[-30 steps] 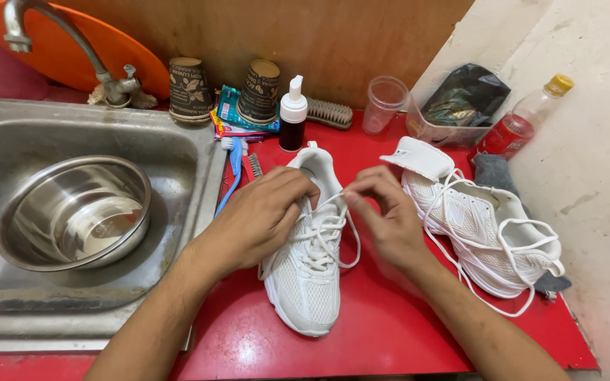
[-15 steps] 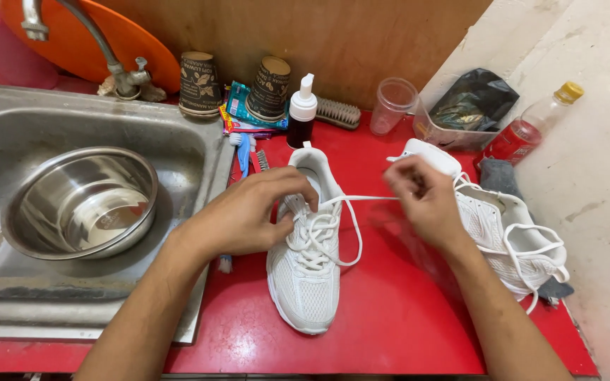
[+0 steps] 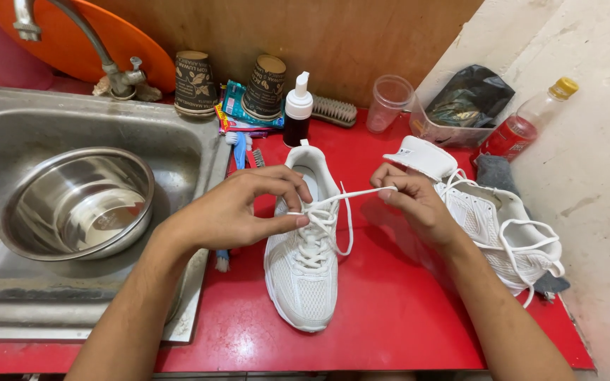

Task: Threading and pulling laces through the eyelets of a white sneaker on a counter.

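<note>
Stretching from shoe (image 3: 303, 271) to right grip (image 3: 390, 189), lace (image 3: 351, 195).

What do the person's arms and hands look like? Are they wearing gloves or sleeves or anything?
No gloves and no sleeves. The left hand and the right hand are both bare, and so are the forearms all the way down to the bottom edge of the picture. No watch, bracelet or ring shows on either one. The fingernails look short and plain.
</note>
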